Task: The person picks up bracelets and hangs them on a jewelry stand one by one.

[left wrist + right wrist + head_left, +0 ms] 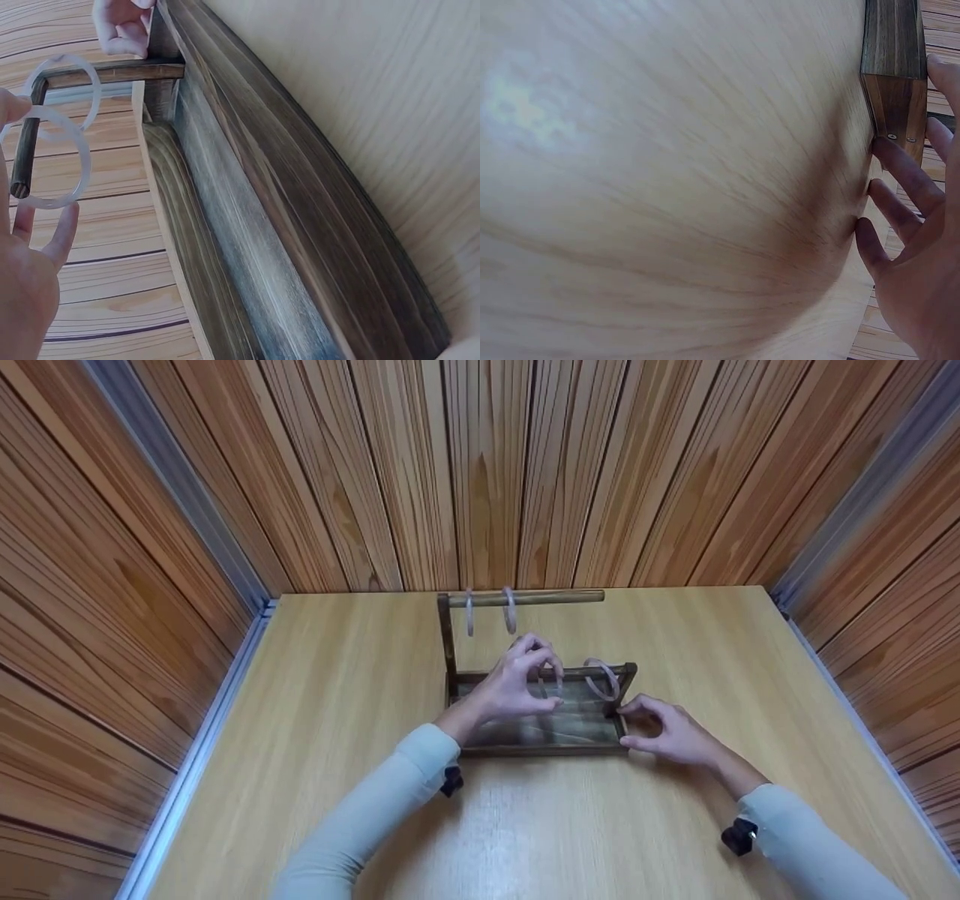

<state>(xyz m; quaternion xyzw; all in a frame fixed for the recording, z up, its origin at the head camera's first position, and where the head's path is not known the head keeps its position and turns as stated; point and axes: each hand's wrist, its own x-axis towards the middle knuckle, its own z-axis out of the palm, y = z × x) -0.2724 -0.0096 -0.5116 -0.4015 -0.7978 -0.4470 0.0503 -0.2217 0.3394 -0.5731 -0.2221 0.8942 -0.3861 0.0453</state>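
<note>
My left hand [521,679] pinches a pale translucent bangle [86,161] by its edge, with the thumb above and fingertips below. In the left wrist view the bangle overlaps the free end of the lower bar [25,154] of a dark wooden bangle stand [540,751]. Another bangle [613,681] hangs farther along that bar, near its post. My right hand [671,731] holds the right end of the stand's base between thumb and fingers, with other fingertips low by the tabletop in the right wrist view.
Two bangles, one thin [469,615] and one thicker [511,615], hang on the stand's taller upper bar [562,598] at the back. The stand sits on a light wood table [337,697]. Wood-plank walls [487,472] enclose the back and both sides.
</note>
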